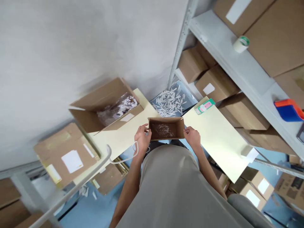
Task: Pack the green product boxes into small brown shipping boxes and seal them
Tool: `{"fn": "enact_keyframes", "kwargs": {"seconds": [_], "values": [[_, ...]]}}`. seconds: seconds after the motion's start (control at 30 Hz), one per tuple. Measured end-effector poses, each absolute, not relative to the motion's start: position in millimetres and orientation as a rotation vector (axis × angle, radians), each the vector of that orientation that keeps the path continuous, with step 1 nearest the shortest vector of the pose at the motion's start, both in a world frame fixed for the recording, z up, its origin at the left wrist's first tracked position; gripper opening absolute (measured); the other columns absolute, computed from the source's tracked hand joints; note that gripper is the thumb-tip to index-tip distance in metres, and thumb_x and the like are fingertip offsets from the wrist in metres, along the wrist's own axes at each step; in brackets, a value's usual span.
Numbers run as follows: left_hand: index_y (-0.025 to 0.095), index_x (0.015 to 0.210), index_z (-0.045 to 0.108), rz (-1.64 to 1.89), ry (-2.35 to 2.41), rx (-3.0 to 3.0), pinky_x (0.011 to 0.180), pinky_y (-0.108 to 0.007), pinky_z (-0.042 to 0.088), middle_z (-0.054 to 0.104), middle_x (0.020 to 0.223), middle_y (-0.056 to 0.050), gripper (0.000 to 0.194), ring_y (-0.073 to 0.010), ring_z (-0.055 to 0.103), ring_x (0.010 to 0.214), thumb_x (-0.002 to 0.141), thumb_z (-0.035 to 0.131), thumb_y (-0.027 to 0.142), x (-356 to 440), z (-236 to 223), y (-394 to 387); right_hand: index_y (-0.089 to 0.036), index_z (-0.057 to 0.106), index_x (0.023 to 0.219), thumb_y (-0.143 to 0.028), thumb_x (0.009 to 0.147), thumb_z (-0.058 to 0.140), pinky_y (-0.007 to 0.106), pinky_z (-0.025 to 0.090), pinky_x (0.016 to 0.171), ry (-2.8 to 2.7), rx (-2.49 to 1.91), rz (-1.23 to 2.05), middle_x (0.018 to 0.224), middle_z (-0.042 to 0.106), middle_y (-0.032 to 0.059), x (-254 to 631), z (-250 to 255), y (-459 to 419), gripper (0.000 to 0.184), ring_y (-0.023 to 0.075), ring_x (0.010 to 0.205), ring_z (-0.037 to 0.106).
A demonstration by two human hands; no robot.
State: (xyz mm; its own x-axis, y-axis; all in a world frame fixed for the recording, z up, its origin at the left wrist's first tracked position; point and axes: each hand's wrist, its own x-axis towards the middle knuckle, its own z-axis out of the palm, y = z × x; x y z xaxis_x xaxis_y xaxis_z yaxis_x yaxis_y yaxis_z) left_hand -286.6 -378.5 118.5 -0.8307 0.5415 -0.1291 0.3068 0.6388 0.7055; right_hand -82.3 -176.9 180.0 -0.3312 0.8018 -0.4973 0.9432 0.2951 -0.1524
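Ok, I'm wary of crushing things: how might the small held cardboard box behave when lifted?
The cardboard box is probably light, as only crinkled clear plastic shows inside. Its straight walls suggest stiffness, though the open top might let them bow.

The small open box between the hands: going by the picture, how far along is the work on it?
Looks done: the small box is formed, with what looks like clear plastic inside. In hand: the left hand and right hand hold its opposite ends. Probably left: its top is open, so any closing is not yet done.
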Motion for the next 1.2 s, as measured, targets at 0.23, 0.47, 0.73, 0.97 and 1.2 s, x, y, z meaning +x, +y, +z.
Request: {"fn": "enact_keyframes", "kwargs": {"seconds": [0.23, 0.47, 0.73, 0.97, 1.2], "values": [[0.023, 0.121, 0.074, 0.895, 2.359, 1.053, 0.089, -0.038, 0.061, 0.078, 0.105, -0.007, 0.030, -0.0235, 0.076, 0.084, 0.093, 0.065, 0.022, -219.2, 123.8, -248.2, -0.023, 0.079, 0.114, -0.031, 0.109, 0.062, 0.030, 0.048, 0.078, 2.101, 1.927, -0.738, 0.109, 0.086, 0.0065, 38.6, 177.0, -116.7, 0.019, 0.0251, 0.101, 0.079], [0.024, 0.117, 0.075, 0.784, 2.098, 1.425, 0.090, -0.038, 0.061, 0.081, 0.105, -0.008, 0.027, -0.0266, 0.078, 0.089, 0.091, 0.067, 0.019, -134.9, 119.2, -116.5, -0.024, 0.079, 0.111, -0.033, 0.109, 0.061, 0.031, 0.047, 0.075, 1.892, 2.336, -0.785, 0.108, 0.086, 0.0068, 162.4, 165.3, -70.8, 0.020, 0.0258, 0.097, 0.079], [0.022, 0.125, 0.075, 0.740, 1.994, 1.479, 0.093, -0.038, 0.062, 0.084, 0.101, -0.007, 0.037, -0.0270, 0.080, 0.091, 0.089, 0.070, 0.019, -91.9, 107.0, -31.3, -0.022, 0.079, 0.115, -0.033, 0.109, 0.059, 0.031, 0.049, 0.079, 1.687, 2.545, -0.823, 0.110, 0.086, 0.0090, 219.4, 158.3, -51.2, 0.023, 0.0267, 0.099, 0.079], [0.018, 0.127, 0.073, 0.857, 1.880, 1.324, 0.098, -0.040, 0.063, 0.083, 0.108, -0.010, 0.037, -0.0250, 0.080, 0.098, 0.091, 0.068, 0.023, -104.4, 80.6, -5.5, -0.021, 0.078, 0.115, -0.032, 0.109, 0.058, 0.031, 0.046, 0.075, 1.607, 2.627, -0.874, 0.105, 0.086, 0.0085, 214.0, 155.6, -42.5, 0.023, 0.0268, 0.098, 0.078], [0.011, 0.138, 0.062, 0.708, 2.193, 1.207, 0.114, -0.054, 0.053, 0.072, 0.137, -0.029, 0.063, -0.0404, 0.067, 0.136, 0.085, 0.080, 0.039, -118.1, 38.2, 58.4, -0.023, 0.079, 0.116, -0.035, 0.110, 0.059, 0.030, 0.048, 0.075, 1.565, 2.652, -0.911, 0.106, 0.086, 0.0079, 208.8, 157.0, -42.4, 0.024, 0.0254, 0.098, 0.079]]}}
